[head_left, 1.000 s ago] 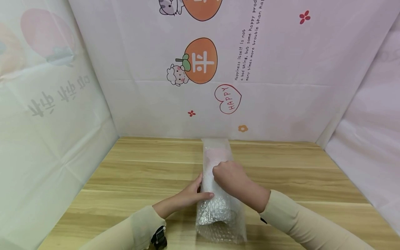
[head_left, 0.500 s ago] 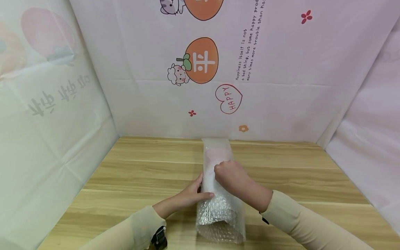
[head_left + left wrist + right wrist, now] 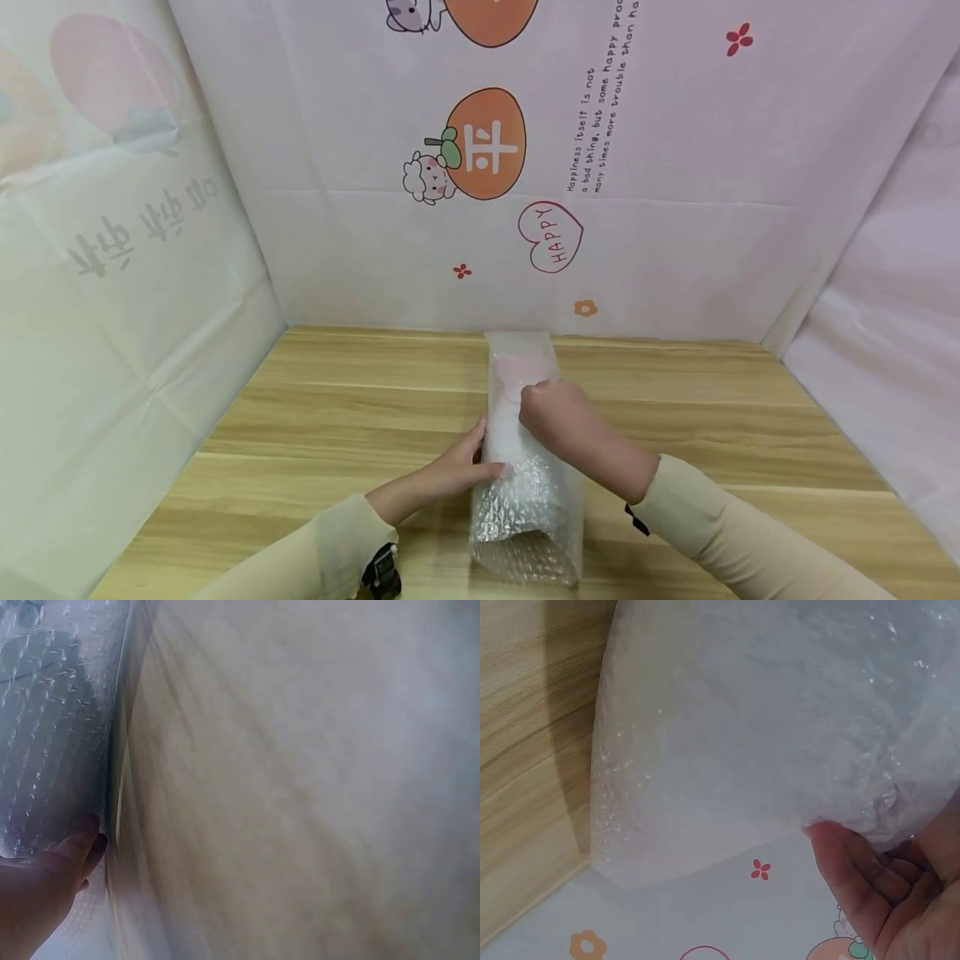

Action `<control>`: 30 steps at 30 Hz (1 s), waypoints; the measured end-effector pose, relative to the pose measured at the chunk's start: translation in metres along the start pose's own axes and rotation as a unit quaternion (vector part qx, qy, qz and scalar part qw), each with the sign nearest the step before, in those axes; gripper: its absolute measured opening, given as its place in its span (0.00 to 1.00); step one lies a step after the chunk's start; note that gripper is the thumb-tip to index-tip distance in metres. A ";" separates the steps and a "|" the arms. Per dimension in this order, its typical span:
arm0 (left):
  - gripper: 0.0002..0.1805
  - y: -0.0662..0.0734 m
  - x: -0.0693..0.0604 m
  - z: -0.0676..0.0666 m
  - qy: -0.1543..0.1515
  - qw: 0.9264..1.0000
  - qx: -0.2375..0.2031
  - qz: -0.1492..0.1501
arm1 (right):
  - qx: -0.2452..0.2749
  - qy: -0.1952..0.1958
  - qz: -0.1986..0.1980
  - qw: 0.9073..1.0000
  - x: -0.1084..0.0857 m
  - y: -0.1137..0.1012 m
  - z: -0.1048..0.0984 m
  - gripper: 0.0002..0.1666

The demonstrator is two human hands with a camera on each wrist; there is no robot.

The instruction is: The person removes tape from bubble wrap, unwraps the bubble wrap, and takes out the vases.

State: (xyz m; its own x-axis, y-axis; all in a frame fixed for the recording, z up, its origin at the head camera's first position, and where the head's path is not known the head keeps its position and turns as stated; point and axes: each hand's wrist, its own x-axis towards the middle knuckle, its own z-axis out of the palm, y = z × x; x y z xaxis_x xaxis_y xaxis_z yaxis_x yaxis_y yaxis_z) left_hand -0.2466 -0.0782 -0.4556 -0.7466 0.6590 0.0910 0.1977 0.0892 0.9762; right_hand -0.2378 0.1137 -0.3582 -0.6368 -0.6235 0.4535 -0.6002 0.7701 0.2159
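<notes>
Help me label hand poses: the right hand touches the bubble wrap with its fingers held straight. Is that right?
Not straight: the right hand touches the bubble wrap with its fingers curled, as the right wrist view shows.

Rolled bubble wrap laid lengthwise on wooden table. Left side touched by left hand; upper face partly covered by curled right hand. Printed sheet seen behind.
</notes>
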 end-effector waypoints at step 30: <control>0.57 0.006 -0.002 0.003 0.012 0.999 0.012 -0.031 | 0.207 -0.052 0.095 0.972 -0.008 0.012 -0.021 0.06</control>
State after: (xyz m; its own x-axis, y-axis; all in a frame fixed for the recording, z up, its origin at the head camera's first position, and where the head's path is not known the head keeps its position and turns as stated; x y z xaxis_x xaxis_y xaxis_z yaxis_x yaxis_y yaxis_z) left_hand -0.2418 -0.0762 -0.4501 -0.7732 0.6332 0.0357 0.1654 0.1470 0.9752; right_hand -0.2295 0.1306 -0.3408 -0.7880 -0.5017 0.3568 -0.5963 0.7662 -0.2395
